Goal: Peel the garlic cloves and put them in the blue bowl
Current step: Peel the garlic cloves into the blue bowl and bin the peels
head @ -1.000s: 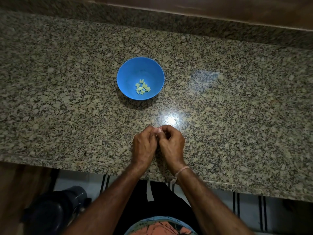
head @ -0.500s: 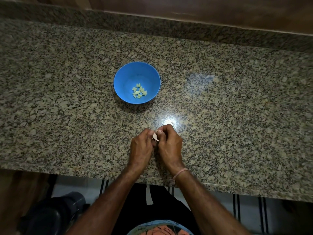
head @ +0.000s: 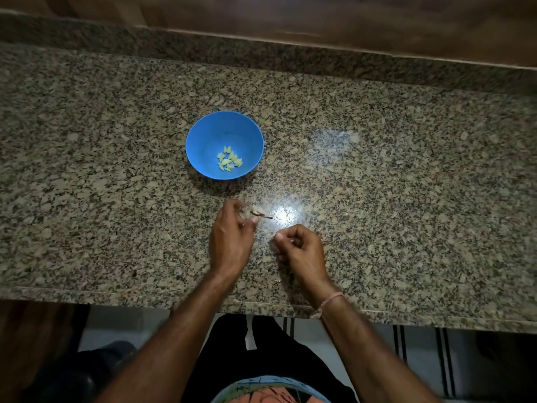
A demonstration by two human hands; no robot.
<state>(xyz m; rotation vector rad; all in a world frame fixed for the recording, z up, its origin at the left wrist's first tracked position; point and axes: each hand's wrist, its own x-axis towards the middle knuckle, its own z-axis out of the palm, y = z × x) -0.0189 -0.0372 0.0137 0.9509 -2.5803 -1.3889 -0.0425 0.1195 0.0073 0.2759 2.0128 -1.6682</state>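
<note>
The blue bowl (head: 200, 141) stands on the granite counter with several peeled pale-green garlic cloves (head: 229, 162) at its bottom. Just below the bowl, my left hand (head: 231, 239) pinches a garlic clove (head: 261, 214) whose brownish papery skin sticks out to the right of my fingertips. This hand is motion-blurred. My right hand (head: 302, 250) hovers a short way to the right, apart from the left, its fingers curled and the thumb against the index finger. Whatever it may hold is hidden.
The speckled granite counter (head: 406, 199) runs wide on both sides, with a raised backsplash (head: 290, 58) behind and its front edge (head: 87, 292) near my body. A bright lamp reflection (head: 283, 213) lies next to my hands. A dark object (head: 87, 370) sits below left.
My hands, pressed together over the clove before, have pulled apart. The left hand moved up toward the bowl with the clove; the right drew off to the right.
</note>
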